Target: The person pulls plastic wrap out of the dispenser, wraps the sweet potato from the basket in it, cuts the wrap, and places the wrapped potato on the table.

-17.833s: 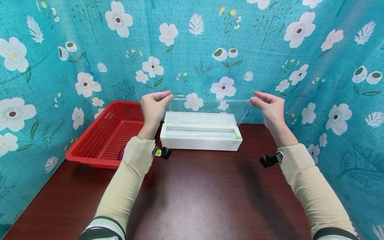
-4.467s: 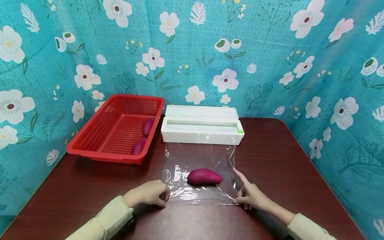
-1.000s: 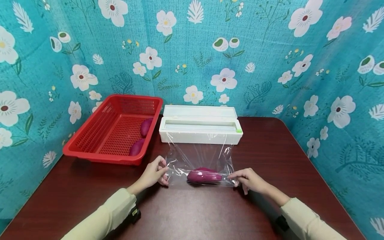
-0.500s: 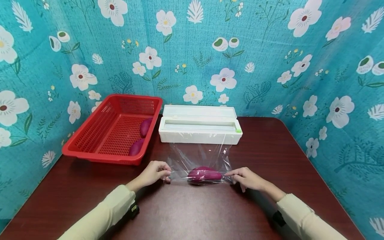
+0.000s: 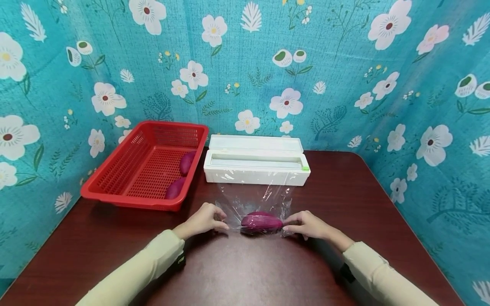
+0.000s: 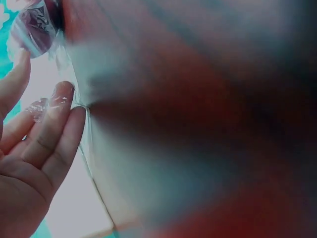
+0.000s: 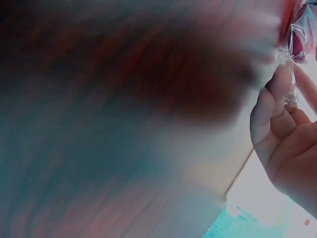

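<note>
Midway between the left and right edges of the table (image 5: 245, 276), the head view shows a purple sweet potato (image 5: 262, 222) under clear film (image 5: 243, 197), which runs back to the white box (image 5: 256, 177) by the far edge. My left hand (image 5: 204, 220) is near its blunt end, my right hand (image 5: 311, 224) at its narrow tip; a red basket (image 5: 134, 202) stands toward the far left corner. From the left wrist, those fingers are loosely extended, thumb apart, film clinging to the tips. From the right wrist, film bunches at my bent fingers (whether I pinch it, I cannot tell). I'd expect the sweet potato to be firm and fairly weighty, the film slick and easily torn, so I'd hold both ends.
</note>
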Motion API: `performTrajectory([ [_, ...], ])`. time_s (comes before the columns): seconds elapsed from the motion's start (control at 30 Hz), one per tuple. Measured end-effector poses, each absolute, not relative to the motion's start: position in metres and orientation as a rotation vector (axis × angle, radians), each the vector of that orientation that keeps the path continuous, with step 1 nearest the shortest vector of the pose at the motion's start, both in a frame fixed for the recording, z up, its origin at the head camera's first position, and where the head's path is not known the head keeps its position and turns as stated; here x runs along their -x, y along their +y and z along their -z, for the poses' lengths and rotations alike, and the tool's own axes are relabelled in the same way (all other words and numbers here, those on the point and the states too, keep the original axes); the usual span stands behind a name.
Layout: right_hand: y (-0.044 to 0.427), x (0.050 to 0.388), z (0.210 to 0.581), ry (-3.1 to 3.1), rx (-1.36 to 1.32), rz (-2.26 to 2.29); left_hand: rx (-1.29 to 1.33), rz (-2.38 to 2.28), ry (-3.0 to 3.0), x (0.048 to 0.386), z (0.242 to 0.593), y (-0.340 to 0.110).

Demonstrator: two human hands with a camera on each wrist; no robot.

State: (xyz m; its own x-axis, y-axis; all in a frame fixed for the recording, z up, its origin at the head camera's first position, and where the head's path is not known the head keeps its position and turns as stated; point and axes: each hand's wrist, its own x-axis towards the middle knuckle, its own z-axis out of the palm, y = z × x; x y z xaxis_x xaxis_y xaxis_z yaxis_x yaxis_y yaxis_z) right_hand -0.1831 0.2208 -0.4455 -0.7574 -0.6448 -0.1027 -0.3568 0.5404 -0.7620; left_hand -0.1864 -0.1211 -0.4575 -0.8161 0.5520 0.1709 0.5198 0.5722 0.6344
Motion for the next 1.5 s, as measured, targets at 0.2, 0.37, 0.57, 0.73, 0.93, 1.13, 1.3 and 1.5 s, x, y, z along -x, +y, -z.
performTrajectory([
  [0.2,0.22,0.191,0.455,2.44,0.844,0.994,-1.022,-1.009,2.702,0.193,0.459,-0.108],
  [0.37,0.216,0.195,0.456,2.441,0.877,0.988,-1.103,-0.857,2.718,0.195,0.46,-0.096],
  [0.57,0.21,0.198,0.457,2.468,0.888,0.963,-1.156,-0.728,2.776,0.193,0.46,-0.085],
  [0.73,0.208,0.197,0.456,2.498,0.943,0.934,-1.223,-0.686,2.878,0.195,0.47,-0.083],
  [0.93,0.208,0.196,0.456,2.718,1.165,0.827,-1.26,-0.486,3.0,0.19,0.463,-0.077],
  [1.13,0.207,0.195,0.451,2.781,1.102,0.796,-1.209,-0.408,2.978,0.19,0.456,-0.077],
  [1.3,0.208,0.193,0.444,2.834,1.01,0.722,-1.144,-0.458,2.912,0.189,0.449,-0.08],
  [1.5,0.208,0.189,0.44,2.983,1.048,0.688,-1.078,-0.464,2.993,0.186,0.443,-0.083],
])
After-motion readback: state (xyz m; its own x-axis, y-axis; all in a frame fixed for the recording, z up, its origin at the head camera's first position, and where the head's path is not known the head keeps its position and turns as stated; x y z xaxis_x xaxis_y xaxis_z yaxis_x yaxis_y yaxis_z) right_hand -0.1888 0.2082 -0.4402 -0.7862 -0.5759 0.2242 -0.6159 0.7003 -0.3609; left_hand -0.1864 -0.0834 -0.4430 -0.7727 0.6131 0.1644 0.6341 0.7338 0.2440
